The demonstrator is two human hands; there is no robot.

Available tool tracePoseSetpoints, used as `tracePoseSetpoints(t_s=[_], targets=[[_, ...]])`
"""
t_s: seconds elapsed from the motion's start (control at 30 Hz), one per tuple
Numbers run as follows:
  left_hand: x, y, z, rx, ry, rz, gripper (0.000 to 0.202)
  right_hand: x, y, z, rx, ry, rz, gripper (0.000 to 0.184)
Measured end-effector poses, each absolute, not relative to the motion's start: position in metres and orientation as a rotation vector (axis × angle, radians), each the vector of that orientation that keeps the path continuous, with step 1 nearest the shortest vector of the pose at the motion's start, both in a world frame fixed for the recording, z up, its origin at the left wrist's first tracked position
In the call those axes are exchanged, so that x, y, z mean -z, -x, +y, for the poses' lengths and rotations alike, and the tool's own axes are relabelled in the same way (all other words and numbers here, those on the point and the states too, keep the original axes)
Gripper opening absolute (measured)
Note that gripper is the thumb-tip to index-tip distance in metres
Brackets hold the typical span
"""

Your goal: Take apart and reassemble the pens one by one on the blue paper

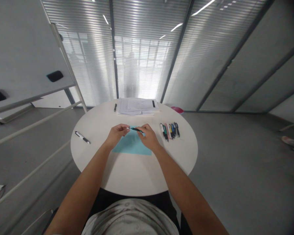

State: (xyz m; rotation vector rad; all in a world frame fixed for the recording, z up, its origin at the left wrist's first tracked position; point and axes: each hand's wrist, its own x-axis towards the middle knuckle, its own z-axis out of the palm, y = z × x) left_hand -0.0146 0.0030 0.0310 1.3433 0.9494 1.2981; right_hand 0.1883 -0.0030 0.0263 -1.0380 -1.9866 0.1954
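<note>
My left hand (117, 135) and my right hand (149, 137) meet above a light blue sheet (131, 143) on a round white table (133, 173). Between their fingertips, a slim dark green-and-black pen (136, 130) lies roughly level, held by both hands. A silver-and-black pen (82, 137) lies to the left of my left hand. To the right of my right hand, several coloured pens (170, 131) lie side by side. Near the far edge are a stack of printed papers (138, 106) and a small black pen (115, 107).
A whiteboard on a wheeled frame (26, 52) stands at the left. Behind the table runs a glass wall with blinds (139, 55). A pink object (177, 110) shows past the table's far right edge, and a shoe (290, 141) shows at the right on the grey floor.
</note>
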Motion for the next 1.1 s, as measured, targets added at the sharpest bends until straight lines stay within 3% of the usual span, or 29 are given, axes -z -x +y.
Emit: tracePoseSetpoints(t_s=[0.67, 1.1], targets=[[-0.0282, 0.0161, 0.0037, -1.233, -1.616, 1.157, 0.029, -0.022, -0.1912, 0.0018, 0.061, 1.076, -2.1, 0.025], [-0.0254, 0.0175, 0.0056, -1.212, -1.643, 1.162, 0.028, -0.0236, -0.1908, 0.0018, -0.058, 1.014, -2.119, 0.021]])
